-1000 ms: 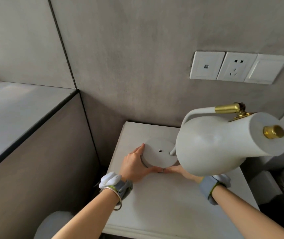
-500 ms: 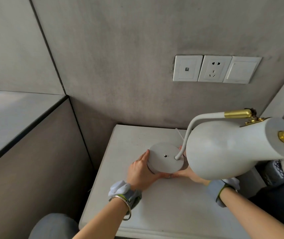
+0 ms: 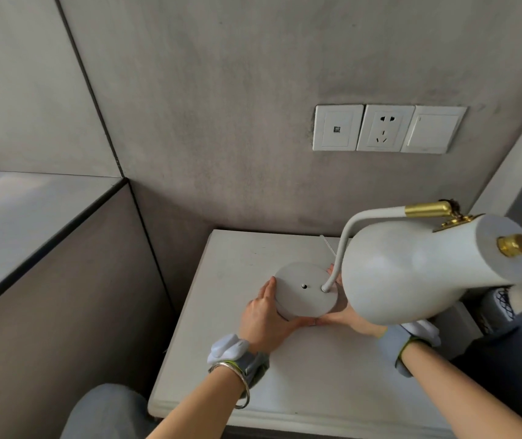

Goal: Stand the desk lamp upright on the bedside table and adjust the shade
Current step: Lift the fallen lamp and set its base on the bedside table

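— Where is the lamp (image 3: 380, 267) held?

— The base (image 3: 305, 291) is cupped between both hands on the desk (image 3: 316, 375). The left hand (image 3: 264, 318) is curled partly open round the base's left rim, thumb along the near edge. The right hand (image 3: 350, 318) is wrapped round the right and near rim, though most of it is hidden under the shade (image 3: 411, 274), so how far its fingers are closed cannot be told.

— Is the lamp upright?

— The base appears to sit flat, or nearly so, on the desk; contact under it cannot be confirmed. The stem (image 3: 345, 245) is seen rising from the right part of the base, just beside the right hand, and arching over to the right.

— And the shade, which the next move is judged to turn on?

— It hangs directly above the right hand, well to the right of the left hand. Its long axis is laid nearly level, the wide mouth turned toward the base, the capped end with the brass knob (image 3: 514, 245) pointed away to the right. The right hand is judged the nearer one: it need only be lifted to reach the shade, while the base is steadied by the left.
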Available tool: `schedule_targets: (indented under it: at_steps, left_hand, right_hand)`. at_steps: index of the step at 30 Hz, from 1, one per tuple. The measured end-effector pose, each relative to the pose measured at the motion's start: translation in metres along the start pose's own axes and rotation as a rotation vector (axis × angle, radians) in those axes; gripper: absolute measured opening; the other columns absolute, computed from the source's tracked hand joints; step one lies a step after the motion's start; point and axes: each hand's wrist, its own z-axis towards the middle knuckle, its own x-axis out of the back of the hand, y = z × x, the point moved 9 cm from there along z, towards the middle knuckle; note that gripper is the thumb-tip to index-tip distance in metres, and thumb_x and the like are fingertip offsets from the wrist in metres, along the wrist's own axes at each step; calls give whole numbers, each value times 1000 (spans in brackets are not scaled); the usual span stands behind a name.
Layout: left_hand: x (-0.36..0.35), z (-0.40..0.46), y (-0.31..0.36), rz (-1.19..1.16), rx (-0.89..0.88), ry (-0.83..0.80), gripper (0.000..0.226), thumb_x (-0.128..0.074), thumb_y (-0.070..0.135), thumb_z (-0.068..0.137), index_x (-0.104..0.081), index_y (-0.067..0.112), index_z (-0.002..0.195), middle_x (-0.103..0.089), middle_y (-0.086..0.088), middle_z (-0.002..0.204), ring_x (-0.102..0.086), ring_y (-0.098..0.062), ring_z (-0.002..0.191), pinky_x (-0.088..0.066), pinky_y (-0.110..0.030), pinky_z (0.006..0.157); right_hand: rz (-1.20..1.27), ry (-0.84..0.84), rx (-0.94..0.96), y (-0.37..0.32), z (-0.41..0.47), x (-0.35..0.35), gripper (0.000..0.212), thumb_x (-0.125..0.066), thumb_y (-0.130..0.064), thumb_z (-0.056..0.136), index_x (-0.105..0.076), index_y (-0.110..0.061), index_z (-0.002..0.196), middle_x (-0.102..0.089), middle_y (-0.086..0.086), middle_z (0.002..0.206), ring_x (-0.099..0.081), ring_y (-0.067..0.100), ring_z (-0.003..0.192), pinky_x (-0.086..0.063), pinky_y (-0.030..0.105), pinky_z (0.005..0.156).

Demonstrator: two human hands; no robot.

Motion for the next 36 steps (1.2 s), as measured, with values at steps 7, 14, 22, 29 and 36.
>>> schedule_targets:
  at_steps: [7,14,22,29,36]
  left_hand:
    - [10,18,-5,-138,56,-66,55,-46,48,91,-42,11,131,-48,-10,138,-50,-27,121,-41,-35,98]
    - [7,37,6,-255,49,-100,40,-37,16,97,-40,15,137,-49,-12,140,-46,-27,129,-37,-33,107]
    - [7,26,0,-234,10,9,39,-38,6,94,-49,12,131,-51,-8,139,-48,-25,127,-30,-20,101]
    - [10,12,-4,-285,9,51,38,-40,7,95,-47,11,131,-51,-7,138,-48,-25,126,-31,-21,102]
    - [10,-2,-5,-298,16,72,40,-45,8,93,-45,7,133,-47,-9,141,-50,-28,123,-31,-22,99]
  right_hand:
    - [85,617,136,-12,-47,18,35,-88,-15,56,-67,-11,84,-61,-12,78,-54,17,86,-29,-4,79]
    - [190,674,205,-19,-44,-20,107,-92,-13,46,-31,-7,135,-42,16,136,-39,30,127,-31,43,110]
    - [-2,886,48,-26,-32,-27,117,-90,-33,42,-30,4,135,-41,24,138,-37,38,130,-32,41,104]
    - [8,661,77,-11,-19,-24,126,-89,-38,43,-18,-11,143,-30,8,148,-29,23,137,-30,32,109]
    - [-37,492,56,-15,-20,-20,121,-90,-35,47,-18,-11,142,-28,8,149,-28,24,137,-31,36,111]
